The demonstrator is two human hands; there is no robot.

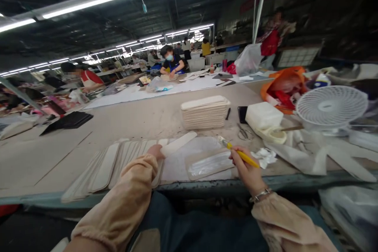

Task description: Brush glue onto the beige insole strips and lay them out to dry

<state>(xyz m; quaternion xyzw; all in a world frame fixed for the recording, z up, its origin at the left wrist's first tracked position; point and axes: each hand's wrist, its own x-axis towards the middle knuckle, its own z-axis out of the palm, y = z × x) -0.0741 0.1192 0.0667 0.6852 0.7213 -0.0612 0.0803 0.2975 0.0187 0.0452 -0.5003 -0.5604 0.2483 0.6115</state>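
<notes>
My left hand (155, 152) is closed on the end of a pale, round-ended strip (180, 142), which points up to the right above a whitish sheet (174, 168). In my right hand (245, 170) is a yellow-handled brush (250, 160), its whitish tip raised to the left. Below the brush lies a beige panel (191, 173) with a wet-looking white smear (206, 163) along its middle. Overlapping pale strips (108, 165) fan out left of and beneath my left hand. A neat stack of similar strips (204, 113) stands farther back.
Scissors (245, 132), a dark phone (242, 114) and a white block-shaped container (264, 115) lie to the right. Beyond them stand a white fan (330, 106) and an orange bag (288, 86). Black sheets (67, 121) rest at left. A masked co-worker (173, 63) works across the table.
</notes>
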